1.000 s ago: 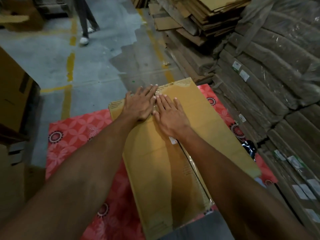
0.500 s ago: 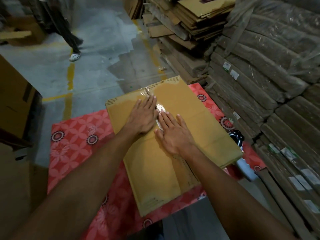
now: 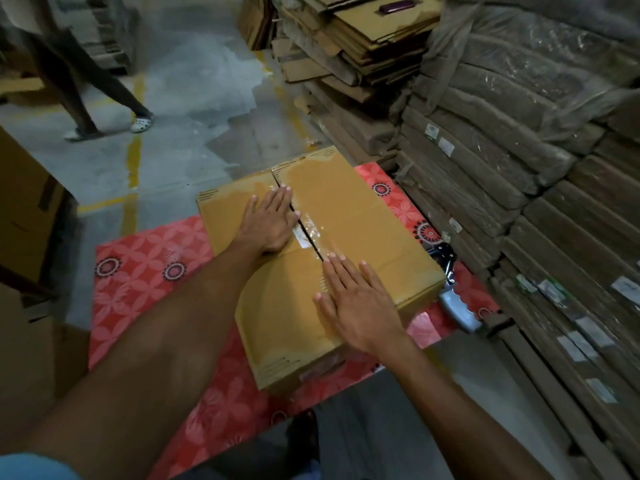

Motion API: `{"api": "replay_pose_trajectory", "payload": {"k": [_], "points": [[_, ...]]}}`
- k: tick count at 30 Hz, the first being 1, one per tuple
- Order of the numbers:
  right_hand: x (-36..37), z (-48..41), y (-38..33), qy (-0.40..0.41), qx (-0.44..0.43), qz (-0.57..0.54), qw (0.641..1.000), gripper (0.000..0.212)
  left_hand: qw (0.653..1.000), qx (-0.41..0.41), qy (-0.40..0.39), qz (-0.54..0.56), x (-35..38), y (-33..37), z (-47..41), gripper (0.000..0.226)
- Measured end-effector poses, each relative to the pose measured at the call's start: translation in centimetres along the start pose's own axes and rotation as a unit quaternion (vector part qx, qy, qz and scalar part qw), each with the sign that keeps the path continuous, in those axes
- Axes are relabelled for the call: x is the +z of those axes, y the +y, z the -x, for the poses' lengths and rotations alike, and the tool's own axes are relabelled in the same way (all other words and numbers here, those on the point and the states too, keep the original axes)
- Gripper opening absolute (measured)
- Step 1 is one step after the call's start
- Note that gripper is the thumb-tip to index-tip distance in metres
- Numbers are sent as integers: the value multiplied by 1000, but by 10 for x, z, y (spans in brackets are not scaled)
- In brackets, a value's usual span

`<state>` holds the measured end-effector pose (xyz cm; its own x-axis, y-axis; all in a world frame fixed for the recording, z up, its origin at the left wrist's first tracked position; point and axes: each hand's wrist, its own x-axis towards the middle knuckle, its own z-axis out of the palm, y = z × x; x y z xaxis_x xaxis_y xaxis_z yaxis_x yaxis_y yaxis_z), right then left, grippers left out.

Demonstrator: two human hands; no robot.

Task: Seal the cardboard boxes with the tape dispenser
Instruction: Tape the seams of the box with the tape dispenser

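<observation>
The cardboard box (image 3: pixel 346 237) on the red floral mat (image 3: pixel 145 271) is pressed flat by the open left hand (image 3: pixel 268 225) and right hand (image 3: pixel 356 303) along its taped seam (image 3: pixel 308 230), nothing gripped; probably light and stiff, so best lifted by the bottom edges.

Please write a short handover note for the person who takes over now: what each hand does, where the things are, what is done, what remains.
Left hand: flat, open, pressing the left flap beside the centre seam.
Right hand: flat, open, on the right flap nearer you.
Cardboard box sits on the red floral mat. Tape dispenser lies on the mat at the box's right side, untouched.
Done: flaps closed, clear tape laid along the seam.
Left: the seam shows dark gaps, so press the tape down; I cannot tell if the near end is taped.
</observation>
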<state>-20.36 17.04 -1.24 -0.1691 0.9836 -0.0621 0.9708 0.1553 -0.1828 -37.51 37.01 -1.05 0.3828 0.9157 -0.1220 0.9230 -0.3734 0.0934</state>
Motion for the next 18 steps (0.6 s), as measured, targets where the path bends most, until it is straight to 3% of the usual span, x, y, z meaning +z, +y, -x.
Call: {"api": "replay_pose_trajectory", "payload": {"k": [5,11,15,18], "points": [[-1,-5,3,-9,-2,6,1000,70,999,30,-7,15,13,42,44,78],[1,-4,3,-7,-10,7,1000,70,999,39,6,13,19,58,69,68],[5,33,2,38,1,-1,999,67,999,35,6,14,18,57,71,69],[24,79,-6,107,67,-62,990,65,999,30,6,16,17,57,71,70]]}}
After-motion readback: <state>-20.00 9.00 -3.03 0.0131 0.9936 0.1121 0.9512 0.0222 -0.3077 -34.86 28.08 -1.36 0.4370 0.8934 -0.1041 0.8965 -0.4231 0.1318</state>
